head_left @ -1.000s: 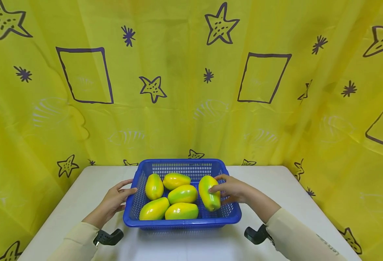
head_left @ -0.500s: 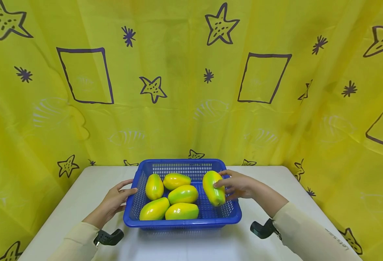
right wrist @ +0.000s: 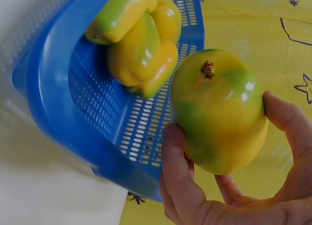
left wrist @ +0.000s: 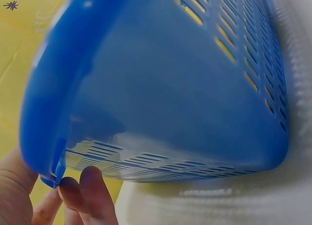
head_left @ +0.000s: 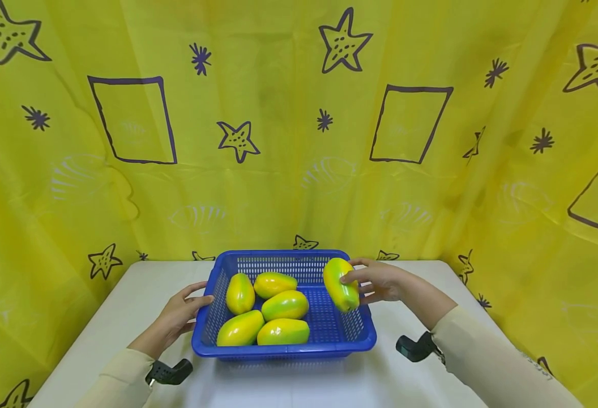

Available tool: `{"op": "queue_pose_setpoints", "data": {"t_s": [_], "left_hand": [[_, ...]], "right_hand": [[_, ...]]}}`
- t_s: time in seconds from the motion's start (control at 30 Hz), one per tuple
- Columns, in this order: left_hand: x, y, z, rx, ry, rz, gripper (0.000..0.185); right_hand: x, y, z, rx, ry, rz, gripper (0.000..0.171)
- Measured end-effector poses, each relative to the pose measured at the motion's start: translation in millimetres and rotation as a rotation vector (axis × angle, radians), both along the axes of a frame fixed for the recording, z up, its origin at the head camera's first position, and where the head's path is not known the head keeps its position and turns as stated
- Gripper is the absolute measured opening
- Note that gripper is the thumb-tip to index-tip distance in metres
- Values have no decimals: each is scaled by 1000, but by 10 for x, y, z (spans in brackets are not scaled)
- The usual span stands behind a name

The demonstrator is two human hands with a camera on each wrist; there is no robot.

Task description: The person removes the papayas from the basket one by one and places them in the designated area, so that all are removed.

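White table point(head_left: 125, 294) before yellow curtain: right hand point(head_left: 380, 280) curled round papaya point(head_left: 341, 283), raised over blue basket's point(head_left: 283, 345) right rim; left hand point(head_left: 176, 317), fingers loosely spread, steadying left wall; next, probably carrying clear.

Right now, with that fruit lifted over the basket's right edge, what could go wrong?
1. The right hand holds the lifted fruit only by thumb and fingers round its smooth, rounded body; it could slip and drop onto the basket rim or the table.
2. The left hand merely rests on the basket's left wall; a knock on the rim might slide or tip it.
3. The five fruits left inside lie loosely touching and could roll if jolted.
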State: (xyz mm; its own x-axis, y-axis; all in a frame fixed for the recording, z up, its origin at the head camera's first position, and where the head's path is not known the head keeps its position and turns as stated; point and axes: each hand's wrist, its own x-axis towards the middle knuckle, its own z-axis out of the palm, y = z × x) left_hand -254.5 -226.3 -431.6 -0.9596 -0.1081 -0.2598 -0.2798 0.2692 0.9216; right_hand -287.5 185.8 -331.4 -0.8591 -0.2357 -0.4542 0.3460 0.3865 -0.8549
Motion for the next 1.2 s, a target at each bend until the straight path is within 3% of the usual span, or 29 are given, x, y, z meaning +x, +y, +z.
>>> {"op": "queue_pose_setpoints", "data": {"t_s": [0.83, 1.2], "left_hand": [[-29, 6, -3, 5, -28, 10, 68], [-79, -20, 113, -21, -83, -14, 69]], "right_hand": [[-220, 328, 1, -25, -1, -54, 85], [-345, 525, -64, -41, -7, -86, 84]]}}
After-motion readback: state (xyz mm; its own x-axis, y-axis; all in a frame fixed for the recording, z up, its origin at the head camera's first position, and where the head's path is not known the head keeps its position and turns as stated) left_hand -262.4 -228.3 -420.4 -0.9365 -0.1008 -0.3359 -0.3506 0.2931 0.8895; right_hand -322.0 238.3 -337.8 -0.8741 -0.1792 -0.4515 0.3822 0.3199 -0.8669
